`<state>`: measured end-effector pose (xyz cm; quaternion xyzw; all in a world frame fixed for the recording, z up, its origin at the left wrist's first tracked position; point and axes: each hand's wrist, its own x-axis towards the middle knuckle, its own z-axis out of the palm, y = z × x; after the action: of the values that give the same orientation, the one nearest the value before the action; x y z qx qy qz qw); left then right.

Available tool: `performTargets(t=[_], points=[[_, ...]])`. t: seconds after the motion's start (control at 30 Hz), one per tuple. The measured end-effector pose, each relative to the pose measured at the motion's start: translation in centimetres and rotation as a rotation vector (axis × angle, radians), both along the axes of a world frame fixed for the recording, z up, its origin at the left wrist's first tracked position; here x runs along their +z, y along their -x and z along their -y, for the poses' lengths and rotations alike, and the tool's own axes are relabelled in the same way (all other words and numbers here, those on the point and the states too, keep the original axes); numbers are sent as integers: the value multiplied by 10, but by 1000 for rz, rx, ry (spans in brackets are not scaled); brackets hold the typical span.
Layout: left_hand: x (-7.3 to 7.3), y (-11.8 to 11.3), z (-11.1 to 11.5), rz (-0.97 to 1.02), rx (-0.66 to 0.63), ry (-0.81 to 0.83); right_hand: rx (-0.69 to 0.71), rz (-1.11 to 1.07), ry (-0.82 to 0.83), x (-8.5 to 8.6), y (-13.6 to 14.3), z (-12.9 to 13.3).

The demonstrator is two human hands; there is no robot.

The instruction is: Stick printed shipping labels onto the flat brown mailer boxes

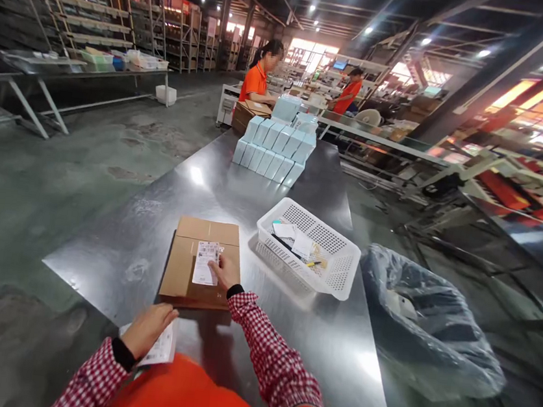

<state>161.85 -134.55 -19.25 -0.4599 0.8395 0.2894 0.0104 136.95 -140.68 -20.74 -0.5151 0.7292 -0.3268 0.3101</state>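
Note:
A flat brown cardboard box (181, 265) lies on the metal table near its front edge, with a printed white label (203, 271) on its top. My right hand (225, 271) touches the label's right side; its fingers are bent, and whether they pinch the label is hard to tell. Near the box's lower left corner, my left hand (152, 328) has its fingers together around a second white label sheet (161, 348), which hangs beneath it at the table edge.
Right of the box stands a white perforated basket (342, 273) holding papers and a yellow pen. Light blue boxes (270, 148) are stacked farther back. A plastic-lined bin (432, 339) stands at the right. Two people (254, 84) in orange work behind.

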Motion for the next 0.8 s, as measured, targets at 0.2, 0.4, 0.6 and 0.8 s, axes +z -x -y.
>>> performTargets(t=[0.2,0.4,0.6,0.8], points=[[-23,21,20,-90,-54,161,32,-318,-209,-11,-17,11],[-52,18,16,-123,-31,198,75,-560,-196,-3,-20,11],[-59,17,12,-161,24,172,346,-516,40,-18,-27,8],[-51,4,22,-155,195,142,-220,-48,-104,-46,59,-2]])
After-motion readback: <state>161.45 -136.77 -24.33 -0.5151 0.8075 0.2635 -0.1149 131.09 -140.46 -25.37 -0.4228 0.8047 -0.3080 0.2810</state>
